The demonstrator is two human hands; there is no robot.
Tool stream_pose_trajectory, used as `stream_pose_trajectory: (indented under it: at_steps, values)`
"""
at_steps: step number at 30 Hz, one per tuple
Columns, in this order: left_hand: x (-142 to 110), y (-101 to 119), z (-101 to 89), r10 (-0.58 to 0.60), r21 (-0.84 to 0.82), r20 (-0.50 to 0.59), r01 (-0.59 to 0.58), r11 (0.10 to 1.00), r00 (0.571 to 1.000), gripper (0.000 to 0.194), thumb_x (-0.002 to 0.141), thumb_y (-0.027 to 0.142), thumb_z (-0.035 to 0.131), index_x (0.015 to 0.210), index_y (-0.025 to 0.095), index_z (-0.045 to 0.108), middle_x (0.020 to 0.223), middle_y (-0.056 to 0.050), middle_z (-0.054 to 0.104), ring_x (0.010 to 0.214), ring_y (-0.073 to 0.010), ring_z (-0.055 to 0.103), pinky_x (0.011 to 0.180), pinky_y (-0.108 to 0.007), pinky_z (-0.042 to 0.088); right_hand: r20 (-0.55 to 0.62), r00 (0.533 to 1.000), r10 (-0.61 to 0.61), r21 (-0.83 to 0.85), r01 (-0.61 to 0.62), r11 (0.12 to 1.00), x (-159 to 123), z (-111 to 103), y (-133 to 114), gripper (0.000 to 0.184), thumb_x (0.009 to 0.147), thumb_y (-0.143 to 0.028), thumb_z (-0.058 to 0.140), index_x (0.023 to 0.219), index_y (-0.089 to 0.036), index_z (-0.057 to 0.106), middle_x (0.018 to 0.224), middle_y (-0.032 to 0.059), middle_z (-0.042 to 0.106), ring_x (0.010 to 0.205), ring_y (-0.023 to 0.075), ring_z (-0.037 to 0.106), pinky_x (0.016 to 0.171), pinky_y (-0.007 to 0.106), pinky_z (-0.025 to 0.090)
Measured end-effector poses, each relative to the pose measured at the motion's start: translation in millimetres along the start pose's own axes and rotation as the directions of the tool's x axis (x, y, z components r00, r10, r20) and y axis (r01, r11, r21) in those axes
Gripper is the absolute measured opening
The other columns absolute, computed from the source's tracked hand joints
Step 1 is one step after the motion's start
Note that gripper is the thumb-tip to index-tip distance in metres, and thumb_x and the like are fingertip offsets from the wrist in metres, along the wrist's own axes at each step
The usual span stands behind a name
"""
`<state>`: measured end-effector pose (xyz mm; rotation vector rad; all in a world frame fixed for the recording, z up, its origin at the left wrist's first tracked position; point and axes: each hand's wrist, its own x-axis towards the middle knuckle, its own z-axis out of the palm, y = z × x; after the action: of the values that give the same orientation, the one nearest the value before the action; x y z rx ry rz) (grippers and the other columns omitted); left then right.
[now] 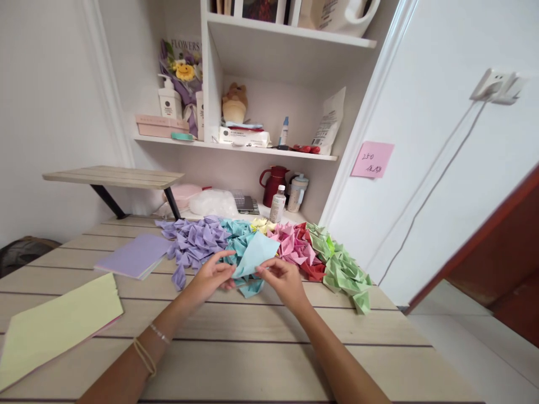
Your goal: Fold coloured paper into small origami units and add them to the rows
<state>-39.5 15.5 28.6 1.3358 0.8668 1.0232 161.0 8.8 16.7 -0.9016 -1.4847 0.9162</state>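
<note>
paper stacks (63, 322) lie left of folded papers (290, 242)

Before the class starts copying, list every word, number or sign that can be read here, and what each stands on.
"FLOWERS": on the grey panel behind the bouquet.
"250": handwritten on the pink sticky note; the characters below are unclear.
Too small or blurred to read: print on the pump bottle, pink box, white soft pack, white pouch, white-capped bottle and white jug.
</note>
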Motion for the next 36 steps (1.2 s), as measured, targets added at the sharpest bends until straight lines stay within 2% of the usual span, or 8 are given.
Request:
stream_pose_trajectory:
  at_steps: [4,10,14,17,24,28,31,36]
  values:
    - [-1.0,-1.6,1.7,0.036,0.006,0.075,-0.036,0.999,0.997,0.047,0.065,0.034,0.070,0.104,0.019,0.048,0.086,-0.005,0.060,0.070,-0.0179,0.064,0.061,-0.029,0.049,-0.044,0.998,0.052,0.094,-0.047,0.994,0.9,2.4,1.9,0.026,0.065,-0.039,0.069,0.075,-0.017,0.061,0.063,0.0028,0.064,0.057,0.0158,0.060,0.054,0.027,0.050]
    - [0.4,-7.0,4.3,0.124,0.086,0.002,-0.124,0.989,0.992,0.038,0.066,0.027,0.068,0.097,0.018,0.048,0.074,0.000,0.059,0.061,-0.0135,0.059,0.056,-0.025,0.045,-0.059,0.992,0.113,0.301,-0.091,0.949,0.4,9.9,-2.2,0.057,0.060,-0.036,0.074,0.110,-0.019,0.052,0.064,-0.0015,0.062,0.060,0.0151,0.061,0.061,0.029,0.052]
    - [0.8,-6.2,5.5,0.192,0.221,-0.033,-0.180,0.959,0.981,0.026,0.066,0.027,0.068,0.088,0.016,0.058,0.073,-0.002,0.060,0.069,-0.0148,0.057,0.062,-0.024,0.044,-0.048,0.985,0.166,0.258,-0.148,0.955,-0.3,12.1,-2.5,0.038,0.063,-0.042,0.070,0.088,-0.014,0.062,0.062,0.0013,0.062,0.058,0.0140,0.058,0.055,0.026,0.048]
    - [-0.2,-4.7,5.1,0.243,0.321,-0.088,-0.204,0.925,0.966,0.020,0.071,0.034,0.063,0.068,0.015,0.060,0.055,0.002,0.053,0.055,-0.0111,0.051,0.051,-0.020,0.038,-0.109,0.993,0.037,0.070,-0.030,0.997,-1.8,13.0,-1.3,0.029,0.066,-0.042,0.068,0.058,-0.015,0.060,0.056,-0.0003,0.055,0.054,0.0109,0.051,0.051,0.022,0.043]
    - [-2.9,-3.7,6.2,0.037,0.209,-0.091,-0.017,0.978,0.995,0.037,0.070,0.042,0.061,0.091,0.012,0.060,0.039,0.003,0.056,0.029,-0.0105,0.045,0.036,-0.021,0.035,0.047,0.990,0.134,0.199,-0.140,0.970,-5.8,16.6,-6.2,0.034,0.069,-0.049,0.063,0.074,-0.016,0.062,0.053,-0.0005,0.060,0.039,0.0096,0.050,0.041,0.022,0.041]
    - [-2.8,-0.6,6.5,0.019,-0.025,-0.027,-0.019,0.999,0.999,0.032,0.068,0.037,0.065,0.089,0.012,0.061,0.067,-0.007,0.070,0.060,-0.0193,0.065,0.056,-0.027,0.049,0.107,0.985,0.132,0.307,-0.159,0.938,-7.0,17.0,-9.9,0.036,0.068,-0.051,0.063,0.075,-0.016,0.064,0.064,0.0039,0.067,0.051,0.0144,0.061,0.052,0.027,0.050]
    - [-3.2,3.0,4.6,-0.009,-0.198,0.030,0.015,0.980,1.000,0.040,0.073,0.042,0.058,0.099,0.011,0.060,0.087,-0.012,0.069,0.073,-0.0239,0.066,0.048,-0.024,0.047,0.104,0.986,0.132,0.291,-0.157,0.944,-6.9,16.8,-9.1,0.031,0.067,-0.046,0.067,0.074,-0.016,0.066,0.064,0.0041,0.067,0.059,0.0169,0.064,0.060,0.029,0.052]
    - [-3.1,5.1,3.6,0.036,-0.059,0.016,-0.035,0.998,0.999,0.059,0.067,0.034,0.068,0.121,0.020,0.046,0.091,-0.008,0.066,0.059,-0.0166,0.064,0.036,-0.016,0.036,0.072,0.985,0.157,0.256,-0.170,0.952,-4.0,15.5,-2.7,0.032,0.061,-0.040,0.072,0.080,-0.016,0.064,0.063,0.0024,0.065,0.062,0.0181,0.065,0.060,0.030,0.052]
